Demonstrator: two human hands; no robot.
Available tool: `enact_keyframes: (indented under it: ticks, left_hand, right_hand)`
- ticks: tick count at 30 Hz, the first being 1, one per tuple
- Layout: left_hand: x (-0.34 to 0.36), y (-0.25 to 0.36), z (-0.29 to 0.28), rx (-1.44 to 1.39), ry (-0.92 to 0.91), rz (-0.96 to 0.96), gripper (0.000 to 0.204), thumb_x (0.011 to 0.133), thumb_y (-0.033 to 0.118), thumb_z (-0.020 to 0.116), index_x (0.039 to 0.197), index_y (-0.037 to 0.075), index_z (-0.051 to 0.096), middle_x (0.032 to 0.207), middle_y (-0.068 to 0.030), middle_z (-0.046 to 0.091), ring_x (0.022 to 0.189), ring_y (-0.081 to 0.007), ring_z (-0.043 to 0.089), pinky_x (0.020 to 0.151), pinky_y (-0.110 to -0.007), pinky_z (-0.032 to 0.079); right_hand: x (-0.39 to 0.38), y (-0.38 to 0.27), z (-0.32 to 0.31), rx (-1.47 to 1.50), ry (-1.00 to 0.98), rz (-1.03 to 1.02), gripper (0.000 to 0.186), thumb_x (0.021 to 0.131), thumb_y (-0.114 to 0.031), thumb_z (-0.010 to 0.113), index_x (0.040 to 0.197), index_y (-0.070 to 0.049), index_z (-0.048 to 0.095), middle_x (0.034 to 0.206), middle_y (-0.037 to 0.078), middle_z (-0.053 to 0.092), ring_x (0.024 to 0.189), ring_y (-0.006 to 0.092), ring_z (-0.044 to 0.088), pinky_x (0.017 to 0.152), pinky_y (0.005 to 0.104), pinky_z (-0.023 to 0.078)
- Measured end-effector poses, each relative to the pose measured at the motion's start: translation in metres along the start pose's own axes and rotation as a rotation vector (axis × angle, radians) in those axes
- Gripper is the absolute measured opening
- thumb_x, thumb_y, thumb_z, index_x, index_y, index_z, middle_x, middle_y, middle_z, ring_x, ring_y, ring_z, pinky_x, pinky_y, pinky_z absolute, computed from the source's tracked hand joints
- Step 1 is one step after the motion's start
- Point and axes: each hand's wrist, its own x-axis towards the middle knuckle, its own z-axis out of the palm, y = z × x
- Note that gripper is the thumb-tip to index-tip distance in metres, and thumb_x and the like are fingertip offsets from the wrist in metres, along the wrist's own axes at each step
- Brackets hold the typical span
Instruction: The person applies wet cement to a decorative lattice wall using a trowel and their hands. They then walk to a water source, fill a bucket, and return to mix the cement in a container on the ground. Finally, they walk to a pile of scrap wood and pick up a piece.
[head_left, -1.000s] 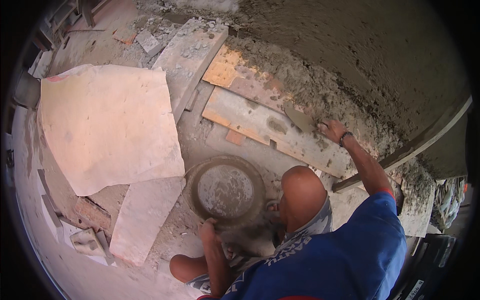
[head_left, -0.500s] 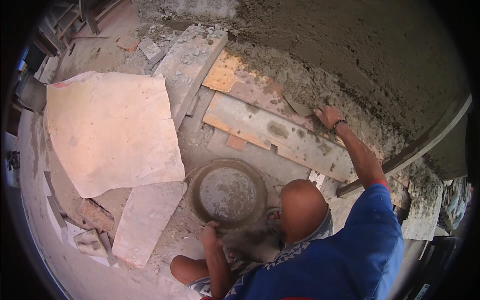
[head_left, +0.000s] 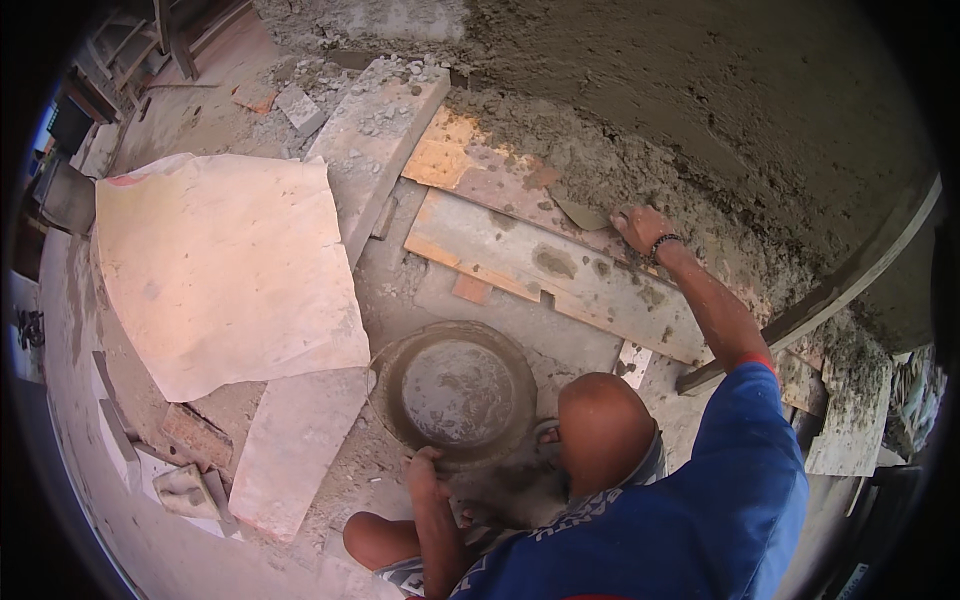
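Note:
My right hand [head_left: 645, 232] is closed, with a trowel's thin flat blade [head_left: 582, 214] reaching out to its left. Its grip hides the handle. The blade lies low at the edge of the wet grey mortar [head_left: 600, 165] heaped along the foot of the wall, over a stained board [head_left: 500, 178]. My left hand [head_left: 426, 474] has its fingers curled over the near rim of a round dark basin [head_left: 525, 400]. A wet grey film coats the inside of that basin, which stands on the floor in front of my bent knees.
A second long plank [head_left: 490, 250], spotted with mortar, lies nearer me. A large pale sheet [head_left: 230, 280] covers the left side, beside a stone slab [head_left: 375, 150] strewn with rubble. At right, a slanting timber [head_left: 830, 305] leans near the freshly coated wall [head_left: 700, 70].
My right hand has shifted a little to the left with the trowel, along the mortar's edge. The left hand stays at the basin's rim. The whole view has tilted slightly.

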Motion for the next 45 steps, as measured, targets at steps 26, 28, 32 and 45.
enact_keyframes:
  ticks: [26, 28, 32, 45]
  left_hand:
    - [-0.061, 0.009, 0.024, -0.052, 0.015, 0.122, 0.025, 0.068, -0.002, 0.054, 0.089, 0.004, 0.043, 0.075, -0.0109, 0.053, 0.057, -0.0192, 0.053, 0.040, -0.029, 0.042]
    - [-0.063, 0.011, 0.025, -0.041, 0.011, 0.111, 0.024, 0.068, -0.002, 0.054, 0.089, 0.004, 0.043, 0.075, -0.0107, 0.053, 0.055, -0.0191, 0.052, 0.040, -0.029, 0.041]
    - [-0.056, 0.008, 0.023, -0.119, -0.001, 0.098, 0.021, 0.068, -0.001, 0.053, 0.088, 0.003, 0.046, 0.074, -0.0100, 0.053, 0.052, -0.0197, 0.051, 0.038, -0.029, 0.040]
    - [-0.017, 0.001, 0.004, -0.065, 0.003, 0.010, 0.031, 0.065, 0.008, 0.057, 0.092, 0.003, 0.043, 0.076, -0.0143, 0.053, 0.049, -0.0247, 0.049, 0.037, -0.033, 0.041]
  right_hand:
    - [0.112, -0.058, -0.012, -0.072, 0.162, 0.142, 0.042, 0.090, -0.036, 0.044, 0.098, 0.002, 0.061, 0.090, 0.022, 0.063, 0.086, 0.0345, 0.062, 0.073, 0.0444, 0.051]
    - [0.118, -0.061, -0.014, -0.056, 0.131, 0.163, 0.041, 0.090, -0.035, 0.044, 0.099, 0.001, 0.061, 0.091, 0.021, 0.064, 0.088, 0.0337, 0.062, 0.073, 0.0441, 0.052]
    - [0.131, -0.067, -0.009, -0.044, 0.235, 0.162, 0.041, 0.090, -0.034, 0.045, 0.098, 0.002, 0.061, 0.091, 0.021, 0.064, 0.088, 0.0331, 0.062, 0.073, 0.0441, 0.052]
    - [0.116, -0.066, -0.002, -0.014, 0.277, 0.138, 0.042, 0.091, -0.036, 0.044, 0.095, 0.003, 0.059, 0.086, 0.023, 0.062, 0.082, 0.0345, 0.062, 0.071, 0.0434, 0.052]
